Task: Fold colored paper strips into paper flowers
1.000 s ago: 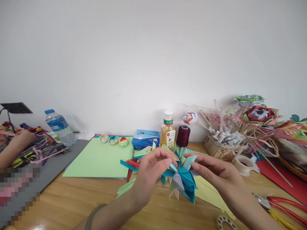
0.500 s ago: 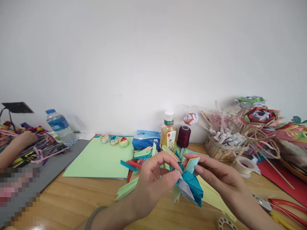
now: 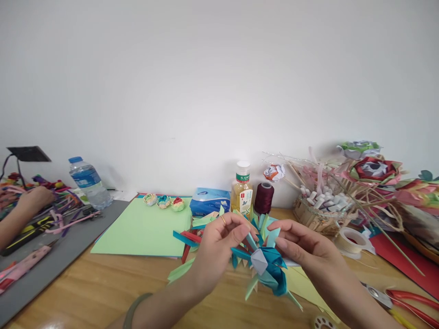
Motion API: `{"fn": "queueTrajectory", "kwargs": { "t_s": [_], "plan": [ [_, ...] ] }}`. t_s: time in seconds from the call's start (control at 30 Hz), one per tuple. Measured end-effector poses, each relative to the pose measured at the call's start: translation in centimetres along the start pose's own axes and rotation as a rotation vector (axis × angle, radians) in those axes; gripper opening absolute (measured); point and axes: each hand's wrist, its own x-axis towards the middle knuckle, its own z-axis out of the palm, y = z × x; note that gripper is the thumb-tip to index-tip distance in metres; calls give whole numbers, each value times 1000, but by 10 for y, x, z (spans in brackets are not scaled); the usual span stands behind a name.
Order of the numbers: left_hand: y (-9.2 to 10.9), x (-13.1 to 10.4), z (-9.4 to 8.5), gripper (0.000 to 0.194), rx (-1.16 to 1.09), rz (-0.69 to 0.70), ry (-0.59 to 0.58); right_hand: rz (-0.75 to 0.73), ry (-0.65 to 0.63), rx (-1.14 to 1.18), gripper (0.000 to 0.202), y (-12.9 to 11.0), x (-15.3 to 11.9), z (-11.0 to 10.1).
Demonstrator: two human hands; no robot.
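Both hands hold a spiky folded paper flower (image 3: 265, 267) just above the worktop (image 3: 103, 283). The left hand (image 3: 214, 249) pinches narrow on a teal strip; the right hand (image 3: 305, 249) cups the bloom from beside. Best to keep the pinch light and support the centre, so the folds don't crush.

The paper flower (image 3: 265, 267) has turned in both hands, its grey centre now facing up.
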Motion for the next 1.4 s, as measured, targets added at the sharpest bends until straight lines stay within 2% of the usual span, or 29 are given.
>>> {"fn": "queueTrajectory", "kwargs": {
  "t_s": [0.23, 0.4, 0.57, 0.7, 0.8, 0.9, 0.97, 1.1, 1.17, 1.4],
  "plan": [
    [3, 5, -6, 30, -28, -89, -84, -57, 210, -64, 27, -11, -5, 4],
    [4, 4, -6, 27, -6, -128, -41, -159, 271, -130, 25, -10, -7, 4],
    [0, 3, -5, 20, 196, -86, -53, -287, 271, -484, 14, -11, -9, 6],
    [-4, -2, -1, 18, 279, -20, -96, -543, 297, -715, 14, -9, -12, 11],
    [-6, -8, 3, 16, 377, 72, -78, -738, 266, -813, 18, -6, -14, 14],
    [-10, -13, 5, 17, 457, 212, -33, -862, 281, -877, 21, -6, -17, 15],
    [-13, -14, 6, 19, 476, 341, -4, -929, 290, -902, 22, -8, -18, 14],
    [-16, -15, 7, 26, 525, 683, 26, -991, 266, -966, 19, -12, -20, 12],
    [-15, -15, 8, 28, 552, 802, 24, -1015, 258, -995, 18, -14, -21, 12],
    [-13, -16, 8, 25, 596, 888, -1, -1070, 277, -1039, 14, -12, -21, 13]
  ]
}}
